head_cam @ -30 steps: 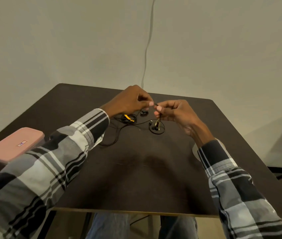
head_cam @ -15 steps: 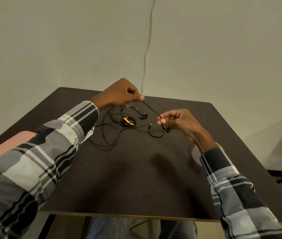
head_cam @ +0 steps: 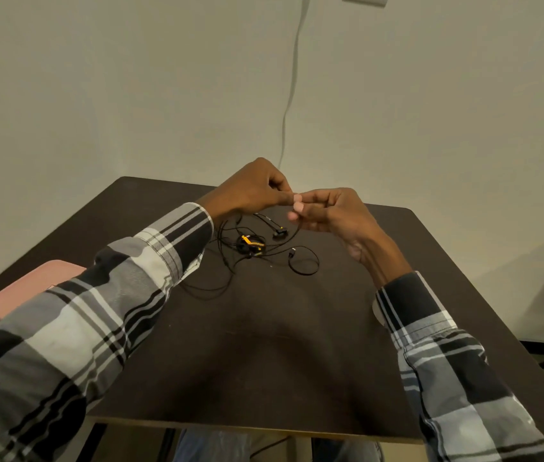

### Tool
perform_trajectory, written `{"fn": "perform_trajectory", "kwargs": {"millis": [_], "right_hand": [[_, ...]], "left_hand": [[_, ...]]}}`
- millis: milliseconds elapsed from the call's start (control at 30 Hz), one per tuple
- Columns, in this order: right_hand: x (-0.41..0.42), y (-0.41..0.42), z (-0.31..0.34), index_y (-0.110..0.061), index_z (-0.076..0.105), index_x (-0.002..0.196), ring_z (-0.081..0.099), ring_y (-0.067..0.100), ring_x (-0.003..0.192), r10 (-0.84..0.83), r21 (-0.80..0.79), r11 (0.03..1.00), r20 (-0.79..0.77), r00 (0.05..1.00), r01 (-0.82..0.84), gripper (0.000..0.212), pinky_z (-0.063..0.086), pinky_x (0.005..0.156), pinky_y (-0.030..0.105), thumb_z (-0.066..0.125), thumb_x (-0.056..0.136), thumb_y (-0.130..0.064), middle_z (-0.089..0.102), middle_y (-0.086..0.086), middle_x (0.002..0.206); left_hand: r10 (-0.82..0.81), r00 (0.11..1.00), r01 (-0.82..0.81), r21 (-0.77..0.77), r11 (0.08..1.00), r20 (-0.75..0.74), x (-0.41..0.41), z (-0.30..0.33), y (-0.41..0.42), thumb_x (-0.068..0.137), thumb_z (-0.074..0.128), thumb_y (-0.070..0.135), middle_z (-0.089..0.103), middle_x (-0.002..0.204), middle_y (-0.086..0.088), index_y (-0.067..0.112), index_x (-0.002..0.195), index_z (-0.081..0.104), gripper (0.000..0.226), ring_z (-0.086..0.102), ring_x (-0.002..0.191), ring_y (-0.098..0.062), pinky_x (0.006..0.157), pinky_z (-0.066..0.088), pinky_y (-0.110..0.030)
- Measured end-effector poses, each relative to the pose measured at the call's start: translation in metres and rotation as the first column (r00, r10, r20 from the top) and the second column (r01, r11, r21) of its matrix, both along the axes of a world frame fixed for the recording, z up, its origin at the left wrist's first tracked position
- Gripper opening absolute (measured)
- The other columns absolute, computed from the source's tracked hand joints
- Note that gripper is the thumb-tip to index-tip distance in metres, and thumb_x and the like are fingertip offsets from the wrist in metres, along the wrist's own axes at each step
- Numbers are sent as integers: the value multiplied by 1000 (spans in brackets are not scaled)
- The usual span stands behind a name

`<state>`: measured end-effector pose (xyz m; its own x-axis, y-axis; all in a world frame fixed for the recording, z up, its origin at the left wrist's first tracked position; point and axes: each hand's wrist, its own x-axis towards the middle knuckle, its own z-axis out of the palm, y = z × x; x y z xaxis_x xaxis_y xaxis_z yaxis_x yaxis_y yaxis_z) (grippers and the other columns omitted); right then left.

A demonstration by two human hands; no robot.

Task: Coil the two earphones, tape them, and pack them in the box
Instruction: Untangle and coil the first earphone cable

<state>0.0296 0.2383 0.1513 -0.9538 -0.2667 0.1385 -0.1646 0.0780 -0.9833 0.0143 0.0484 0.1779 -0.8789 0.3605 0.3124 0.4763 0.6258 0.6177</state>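
Both hands rejoined, fingers curled, pinching earphone cable

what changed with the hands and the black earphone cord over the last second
Half a second ago the left hand and right hand were apart with a stretch of thin black earphone cord taut between them; now they have closed back together above the dark wooden table, fingertips meeting, both pinching the cord. The black-and-yellow coiled earphone and pink rectangular box stayed put.
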Motion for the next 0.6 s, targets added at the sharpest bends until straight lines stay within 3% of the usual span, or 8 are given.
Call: {"fn": "perform_trajectory", "kwargs": {"millis": [133,300,467,600], "right_hand": [[1,6,1,2,74,100,72,19,76,-54,-10,999,-23,998,54,13,61,77,31,71,88,-2,75,12,82],[2,20,-4,0,73,98,73,18,75,-79,-3,997,-4,997,79,11,62,79,32,70,87,-1,76,9,78],[3,33,-14,0,74,102,73,18,79,-87,14,996,31,996,87,16,62,81,32,71,87,-3,76,12,85],[4,32,-16,-4,74,106,72,14,93,-41,214,976,15,999,36,17,60,85,29,69,90,-7,77,9,98]], "left_hand": [[-1,997,-5,81,997,72,7,7,-15,83,74,39,60,60,-5,6,77,75,33,41,52,-19,47,32,-25],[11,995,-19,87,996,95,10,14,-38,82,74,39,63,64,-3,12,78,76,28,44,61,-21,45,31,-16],[65,992,-80,139,987,112,9,16,-57,81,75,38,62,61,3,9,82,77,29,44,64,-20,46,33,-18],[59,992,-75,141,987,109,11,15,-48,83,75,37,61,63,1,10,77,74,27,45,59,-13,45,34,-14]]}}
